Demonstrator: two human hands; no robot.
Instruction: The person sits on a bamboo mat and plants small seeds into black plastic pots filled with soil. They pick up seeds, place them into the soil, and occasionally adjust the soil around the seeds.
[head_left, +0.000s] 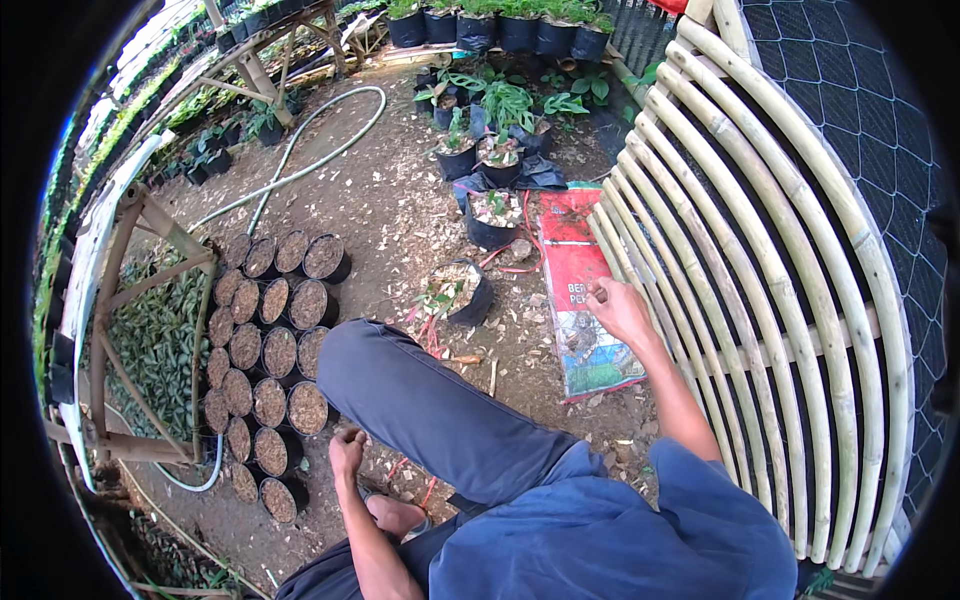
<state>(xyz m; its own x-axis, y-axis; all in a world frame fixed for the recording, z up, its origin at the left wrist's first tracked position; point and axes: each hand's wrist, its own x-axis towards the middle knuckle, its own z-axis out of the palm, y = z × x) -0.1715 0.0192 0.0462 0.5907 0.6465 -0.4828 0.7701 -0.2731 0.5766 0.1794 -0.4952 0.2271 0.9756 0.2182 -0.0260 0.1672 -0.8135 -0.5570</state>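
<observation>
My right hand (616, 306) is above a flattened red, white and green printed sack (574, 262), its fingers curled near the thumb; whether something small is between them I cannot tell. Low beside my bent knee hangs my left hand (347, 452), loosely curled, with nothing visible in it. Ahead of the knee stands a black grow bag (472, 296) with wood chips and a small plant. Farther off is another black grow bag (491, 225) of chips with a seedling. Rows of black pots filled with brown growing medium (280, 352) stand left of my knee.
A slatted bamboo bench (757, 202) borders the right side. Pale hose (330, 156) loops over the ground at the upper left. A bamboo-framed rack (112, 300) stands left, near dense leafy plants (154, 337). Potted plants (506, 105) and scattered wood chips (405, 202) lie ahead.
</observation>
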